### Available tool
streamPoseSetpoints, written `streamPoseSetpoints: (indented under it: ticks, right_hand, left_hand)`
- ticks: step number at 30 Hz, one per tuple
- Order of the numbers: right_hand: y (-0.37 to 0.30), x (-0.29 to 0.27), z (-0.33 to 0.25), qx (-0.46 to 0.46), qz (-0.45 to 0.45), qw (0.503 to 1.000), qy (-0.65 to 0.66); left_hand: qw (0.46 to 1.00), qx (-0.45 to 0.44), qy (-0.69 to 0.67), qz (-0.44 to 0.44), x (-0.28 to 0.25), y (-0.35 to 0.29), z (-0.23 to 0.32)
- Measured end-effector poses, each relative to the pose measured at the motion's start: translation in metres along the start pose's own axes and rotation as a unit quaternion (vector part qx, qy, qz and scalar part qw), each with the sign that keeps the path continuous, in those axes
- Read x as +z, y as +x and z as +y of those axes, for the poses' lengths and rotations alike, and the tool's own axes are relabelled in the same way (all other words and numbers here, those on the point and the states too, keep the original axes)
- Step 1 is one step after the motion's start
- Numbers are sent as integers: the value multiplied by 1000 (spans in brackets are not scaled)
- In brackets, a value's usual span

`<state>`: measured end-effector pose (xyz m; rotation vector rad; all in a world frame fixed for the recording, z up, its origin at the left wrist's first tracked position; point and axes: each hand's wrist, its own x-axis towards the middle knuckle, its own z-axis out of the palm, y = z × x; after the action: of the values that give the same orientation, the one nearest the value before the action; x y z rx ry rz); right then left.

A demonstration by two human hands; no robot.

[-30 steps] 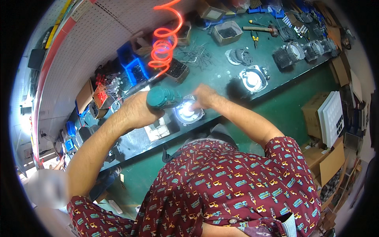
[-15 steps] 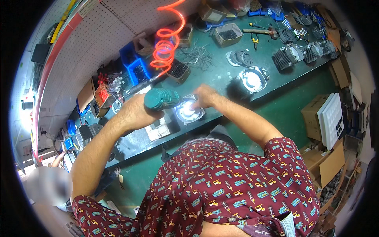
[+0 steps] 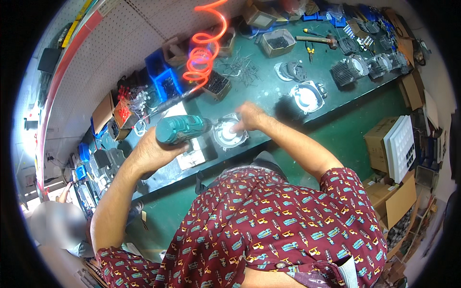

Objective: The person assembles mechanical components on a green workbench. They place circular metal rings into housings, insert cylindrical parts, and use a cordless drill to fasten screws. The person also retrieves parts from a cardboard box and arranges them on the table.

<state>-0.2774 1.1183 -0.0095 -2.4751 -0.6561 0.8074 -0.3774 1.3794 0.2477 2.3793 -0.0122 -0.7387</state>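
The left hand [image 3: 152, 152] grips a power drill [image 3: 180, 129] left of the round metal housing [image 3: 226, 139]; the right hand [image 3: 250, 116], fingers curled, rests at its right side. Apparently fastening; next calls for steady alignment.

The left hand [image 3: 154, 150] is pulling the teal cordless drill [image 3: 177, 128] back from the right hand [image 3: 249, 116]; beneath the latter, the round metal housing [image 3: 230, 136] is glaring less.

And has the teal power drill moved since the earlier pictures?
Yes. The teal power drill has moved left, away from the round metal housing, which stays in place on the bench.
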Motion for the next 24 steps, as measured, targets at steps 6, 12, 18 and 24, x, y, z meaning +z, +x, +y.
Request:
streamPoseSetpoints:
  ticks: [6,12,18,24]
  right_hand:
    - [-8,-4,0,-36,59,997,38]
    - [-21,-16,33,-4,215,942,257]
    - [-70,-38,24,103,191,705,675]
    - [-105,-31,-4,118,110,738,655]
  left_hand:
    - [998,4,-57,9,5,-23,-13]
    - [993,-39,-106,44,15,-46,-22]
    - [983,-77,-158,51,25,-63,-29]
    - [953,-34,-293,73,49,-78,-56]
